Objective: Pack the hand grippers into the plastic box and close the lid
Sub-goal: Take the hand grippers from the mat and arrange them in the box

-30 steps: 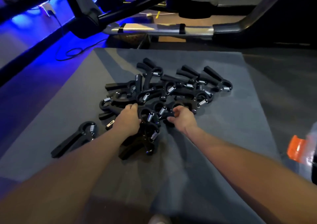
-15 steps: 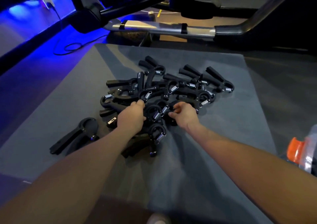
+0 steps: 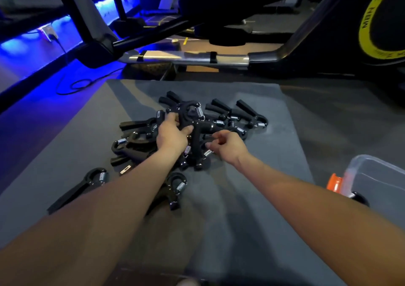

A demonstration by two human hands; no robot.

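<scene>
- Since the earlier frame the left hand (image 3: 173, 135) has lifted one black hand gripper (image 3: 192, 121) up out of the pile, and more of the plastic box (image 3: 377, 180) has come into view at the right edge.
- Far left, blue light washes over the floor and a thin black cable (image 3: 72, 86) lies there in a loop.
- A lone gripper (image 3: 83, 187) lies flat on the left part of the grey mat (image 3: 219, 220), apart from the rest; its handles are long and matte, its head is a ring with a bright coiled metal spring.
- Right of it sits the pile of hand grippers (image 3: 140, 141), tangled across the middle of the mat: black plastic, ribbed handles, shiny springs.
- The left hand's fingers and thumb are curled round the raised gripper, whose looped head and spring stand above the pile.
- Another gripper (image 3: 177, 187) lies nearer the person, between the forearms.
- The right hand (image 3: 228, 145) hovers just right of the held gripper, fingers loosely curled, gripping nothing.
- More grippers (image 3: 247, 114) fan out at the pile's far right, handles pointing away.
- Beyond the mat runs a shiny metal bar (image 3: 186, 56) of a dark exercise machine, with a yellow-ringed wheel (image 3: 377, 22) at the upper right.
- At the right edge the plastic box is clear, with rounded corners and an orange latch (image 3: 334, 181); it stands well apart from the pile.
</scene>
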